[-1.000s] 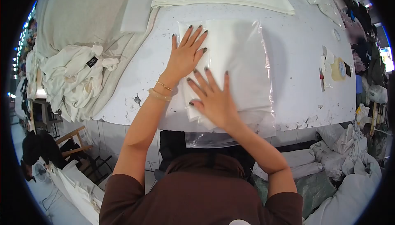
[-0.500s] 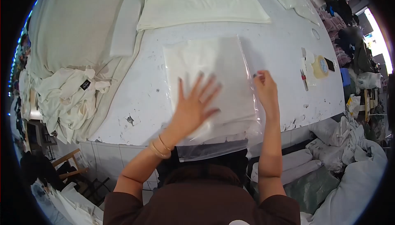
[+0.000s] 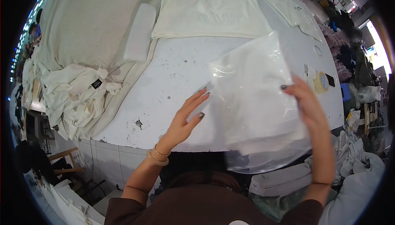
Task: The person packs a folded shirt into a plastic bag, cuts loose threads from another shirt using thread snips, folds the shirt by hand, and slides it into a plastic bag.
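A clear plastic bag (image 3: 257, 97) with a folded white garment inside is tilted above the table, its loose lower end hanging past the front edge. My right hand (image 3: 307, 101) grips the bag's right side, the thumb on its front face and the fingers partly hidden behind; this hand is slightly blurred. Just left of the bag, my left hand (image 3: 185, 116) is open with its fingers stretched out. Whether its fingertips touch the bag's left edge, I cannot tell. Beyond the bag, a white T-shirt (image 3: 212, 13) lies flat.
On the left are a beige cloth (image 3: 92, 23), a white padded block (image 3: 140, 31) and a heap of white garments (image 3: 72, 95). A tape roll (image 3: 321, 82) and a phone (image 3: 330, 80) lie at the right. Several bundles are on the floor below the white table (image 3: 164, 76).
The bag has gone from lying flat to tilted and shifted right, now in my right hand. My left hand has come off the bag's top to its left side.
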{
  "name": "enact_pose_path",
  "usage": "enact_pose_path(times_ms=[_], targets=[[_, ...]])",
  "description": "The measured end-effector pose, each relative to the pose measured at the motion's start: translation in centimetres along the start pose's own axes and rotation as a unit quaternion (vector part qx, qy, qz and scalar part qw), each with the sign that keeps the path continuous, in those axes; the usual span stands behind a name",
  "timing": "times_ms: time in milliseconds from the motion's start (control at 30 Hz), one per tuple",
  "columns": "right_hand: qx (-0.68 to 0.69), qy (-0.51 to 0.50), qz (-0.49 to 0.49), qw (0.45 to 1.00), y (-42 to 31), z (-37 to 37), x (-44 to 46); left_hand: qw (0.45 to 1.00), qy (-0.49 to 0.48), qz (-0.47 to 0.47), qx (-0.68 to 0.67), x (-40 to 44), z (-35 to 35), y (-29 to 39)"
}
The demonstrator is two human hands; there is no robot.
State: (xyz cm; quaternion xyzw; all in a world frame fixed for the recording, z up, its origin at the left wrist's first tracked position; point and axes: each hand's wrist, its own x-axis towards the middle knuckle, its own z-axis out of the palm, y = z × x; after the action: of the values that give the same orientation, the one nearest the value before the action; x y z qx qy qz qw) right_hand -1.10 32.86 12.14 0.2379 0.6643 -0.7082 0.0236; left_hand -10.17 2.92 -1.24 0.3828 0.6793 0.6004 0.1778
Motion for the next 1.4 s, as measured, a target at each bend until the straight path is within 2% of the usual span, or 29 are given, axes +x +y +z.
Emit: enact_pose_path(times_ms=[67, 167, 233, 267, 300, 333, 400, 433, 467, 500, 533, 567, 600, 633, 667, 700, 733, 800, 833, 900, 933, 1000, 1033, 1100, 1133, 1200, 1267, 1333, 1400], targets=[[0.001, 0.0, 0.004, 1.0, -4.6, 2.0, -1.9, 0.997, 0.018, -0.034, -0.068, -0.7, -0.4, -0.3], [-0.229, -0.029, 0.074, 0.97, -7.1, 5.2, -2.2, 0.988, 0.039, -0.081, -0.122, -1.9, 0.0, -0.9], [-0.229, -0.077, 0.044, 0.969, -4.6, 8.1, -0.3, 0.981, 0.046, -0.102, -0.156, -2.4, 0.6, -1.3], [-0.261, -0.088, 0.034, 0.961, -2.2, 9.7, 0.8, 0.971, 0.076, -0.161, -0.16, -2.6, 0.8, -1.4], [-0.238, -0.133, 0.062, 0.96, 0.9, 11.3, 1.7, 0.956, 0.106, -0.219, -0.162, -2.7, 0.9, -1.4], [-0.309, -0.242, 0.039, 0.919, 2.3, 13.0, 0.9, 0.957, 0.107, -0.216, -0.161, -2.9, 0.7, -1.5], [-0.264, -0.498, -0.034, 0.825, 2.9, 15.0, -2.2, 0.906, 0.203, -0.297, -0.223, -4.2, 0.2, -1.8], [-0.238, -0.616, 0.008, 0.751, 2.9, 15.5, -3.0, 0.918, 0.218, -0.285, -0.171, -4.8, -0.1, -1.7], [-0.216, -0.665, -0.039, 0.714, 4.2, 14.9, -3.6, 0.915, 0.223, -0.29, -0.17, -5.5, -0.3, -1.6], [-0.193, -0.709, -0.086, 0.672, 4.9, 13.7, -3.8, 0.945, 0.215, -0.243, -0.044, -6.1, -0.4, -1.6], [-0.195, -0.696, -0.074, 0.687, 5.0, 12.0, -3.7, 0.957, 0.203, -0.19, 0.083, -6.5, -0.5, -1.6], [-0.216, -0.603, -0.092, 0.762, 5.1, 10.1, -3.2, 0.955, 0.206, -0.194, 0.083, -6.3, -0.2, -1.1], [-0.235, -0.501, -0.108, 0.826, 5.5, 8.2, -2.8, 0.96, 0.178, -0.133, 0.17, -5.6, 0.5, -0.4], [-0.226, -0.317, -0.133, 0.911, 6.2, 6.6, -2.6, 0.953, 0.148, -0.069, 0.256, -4.7, 1.3, 0.1], [-0.208, -0.119, -0.152, 0.959, 7.2, 5.3, -2.3, 0.949, 0.104, -0.035, 0.296, -3.7, 2.3, 0.2], [-0.298, -0.01, -0.204, 0.932, 9.2, 4.2, -1.1, 0.941, 0.059, 0.0, 0.334, -2.6, 3.2, 0.3], [-0.382, 0.101, -0.252, 0.883, 11.5, 3.5, 0.2, 0.927, 0.033, 0.015, 0.373, -1.3, 4.2, 0.2], [-0.537, 0.151, -0.152, 0.816, 14.9, 3.6, 1.7, 0.886, 0.007, 0.03, 0.462, 1.4, 5.3, -1.9], [-0.547, 0.128, -0.153, 0.813, 16.8, 3.3, 2.8, 0.869, 0.024, 0.022, 0.493, 2.6, 5.2, -4.3], [-0.611, 0.153, -0.132, 0.765, 17.9, 3.8, 5.5, 0.847, 0.044, 0.03, 0.529, 5.3, 4.1, -7.8], [-0.606, 0.159, -0.136, 0.767, 18.0, 3.5, 7.2, 0.843, 0.048, 0.045, 0.533, 6.9, 3.3, -8.8], [-0.595, 0.156, -0.139, 0.776, 16.9, 3.3, 9.9, 0.833, 0.047, 0.073, 0.546, 9.6, 1.6, -10.2], [-0.594, 0.156, -0.135, 0.778, 16.6, 2.9, 10.6, 0.83, 0.042, 0.054, 0.554, 10.3, 0.9, -10.3], [-0.461, 0.143, -0.185, 0.856, 15.8, 2.0, 11.2, 0.837, 0.054, 0.025, 0.544, 10.3, 0.1, -8.7], [-0.431, 0.171, -0.252, 0.849, 15.5, 1.2, 10.2, 0.837, 0.051, 0.023, 0.545, 9.2, -0.2, -7.4], [-0.388, 0.245, -0.192, 0.867, 14.6, 0.6, 5.7, 0.856, 0.037, 0.047, 0.514, 5.6, -0.4, -4.4], [-0.306, 0.242, -0.029, 0.92, 16.0, -0.9, 1.5, 0.872, -0.013, 0.029, 0.489, 0.7, 0.9, -1.9], [-0.32, 0.252, -0.125, 0.905, 18.0, -1.0, -2.4, 0.894, -0.105, 0.008, 0.436, -3.1, 2.6, 0.3], [-0.313, 0.194, -0.078, 0.927, 17.7, 0.5, -5.8, 0.9, -0.123, 0.033, 0.417, -5.7, 4.4, -0.1]])
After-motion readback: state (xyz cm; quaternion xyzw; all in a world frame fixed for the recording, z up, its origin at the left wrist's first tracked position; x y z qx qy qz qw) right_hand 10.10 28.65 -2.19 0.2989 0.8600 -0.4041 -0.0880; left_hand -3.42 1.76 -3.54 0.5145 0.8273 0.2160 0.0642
